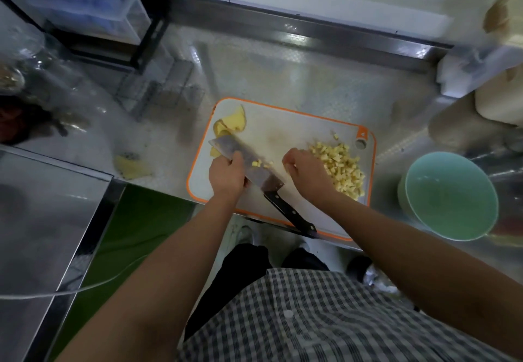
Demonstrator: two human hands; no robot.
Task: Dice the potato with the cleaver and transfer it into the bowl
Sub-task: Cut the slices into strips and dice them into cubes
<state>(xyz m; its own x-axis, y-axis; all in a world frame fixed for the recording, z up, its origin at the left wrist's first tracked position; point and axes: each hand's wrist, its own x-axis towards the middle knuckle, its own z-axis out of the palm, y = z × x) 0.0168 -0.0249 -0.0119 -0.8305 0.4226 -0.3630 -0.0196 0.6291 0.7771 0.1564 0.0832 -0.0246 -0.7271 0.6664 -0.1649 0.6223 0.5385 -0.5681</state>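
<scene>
A white cutting board (271,135) with an orange rim lies on the steel counter. The cleaver (226,146) rests across it, black handle pointing toward me. My left hand (226,174) grips the blade by its spine. A few potato dice (261,163) sit on the flat of the blade. My right hand (305,169) hovers just right of the blade with fingers curled; nothing shows in it. A pile of diced potato (339,169) lies at the board's right side. A mint-green bowl (452,197) stands empty on the counter to the right of the board.
Potato peels (230,123) lie at the board's far left corner, and another scrap (131,166) on the counter to the left. A black wire rack (135,50) stands at the back left. Beige containers (467,123) stand at the right. The counter edge runs under the board's near side.
</scene>
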